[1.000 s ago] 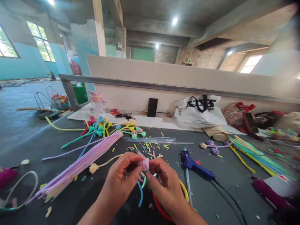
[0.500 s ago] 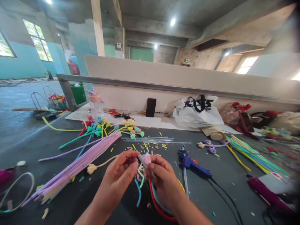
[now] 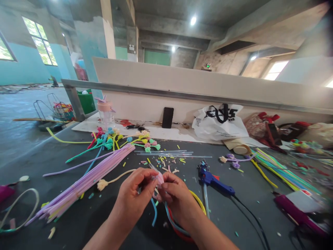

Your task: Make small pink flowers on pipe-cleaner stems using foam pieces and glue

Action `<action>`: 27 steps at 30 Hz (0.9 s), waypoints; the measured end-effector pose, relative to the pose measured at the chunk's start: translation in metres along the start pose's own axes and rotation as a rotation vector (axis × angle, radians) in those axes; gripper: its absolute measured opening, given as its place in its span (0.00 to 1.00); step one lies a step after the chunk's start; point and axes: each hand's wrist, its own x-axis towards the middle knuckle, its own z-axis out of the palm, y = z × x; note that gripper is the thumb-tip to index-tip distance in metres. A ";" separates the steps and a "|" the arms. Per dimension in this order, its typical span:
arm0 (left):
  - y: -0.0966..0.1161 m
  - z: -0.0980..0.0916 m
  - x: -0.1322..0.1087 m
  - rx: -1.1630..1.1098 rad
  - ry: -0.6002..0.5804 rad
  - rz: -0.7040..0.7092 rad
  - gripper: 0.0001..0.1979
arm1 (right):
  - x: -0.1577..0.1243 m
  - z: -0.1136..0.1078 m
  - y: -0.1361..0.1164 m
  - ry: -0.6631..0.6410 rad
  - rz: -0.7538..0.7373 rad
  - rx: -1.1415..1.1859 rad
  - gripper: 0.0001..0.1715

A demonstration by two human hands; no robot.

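Between my two hands is a small pink fuzzy pipe-cleaner flower [image 3: 160,178], partly covered by fingers. My right hand [image 3: 178,199] pinches it from the right with thumb and forefinger. From the other side, my left hand [image 3: 137,192] closes thumb and fingertips on its left edge. Just behind the fingers shows a grey pointed tip [image 3: 153,167], perhaps of scissors; its other end is hidden. Under my right hand lies a ring of red, yellow and blue strands [image 3: 199,203], mostly covered. A cream pipe-cleaner flower [image 3: 102,184] lies left of my left hand.
A bundle of lilac pipe cleaners [image 3: 91,180] lies at left, below several finished flowers [image 3: 109,139]. Clear glue sticks [image 3: 174,154] and cut scraps lie ahead. A blue glue gun [image 3: 217,184] with a black cord is at right. A phone [image 3: 168,117] and white bag [image 3: 221,123] stand behind.
My left fingertips have moved right and onto the pink flower, which was held by my right hand alone. The flower has tilted and is more covered. The view has shifted slightly.
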 end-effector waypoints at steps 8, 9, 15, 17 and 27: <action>-0.002 0.000 0.000 0.041 0.014 -0.002 0.08 | -0.003 0.004 -0.003 -0.012 0.010 -0.031 0.07; -0.002 0.000 0.000 0.034 0.020 0.003 0.08 | -0.003 0.004 -0.003 -0.020 0.011 -0.034 0.07; 0.002 -0.001 0.000 0.019 0.007 0.114 0.07 | -0.002 0.006 -0.002 0.033 0.067 -0.089 0.13; 0.002 -0.002 0.000 0.018 0.011 0.116 0.07 | -0.002 0.006 -0.002 0.032 0.060 -0.100 0.14; -0.001 -0.003 -0.002 -0.150 0.144 -0.203 0.08 | 0.001 -0.002 -0.001 0.155 0.070 -0.242 0.34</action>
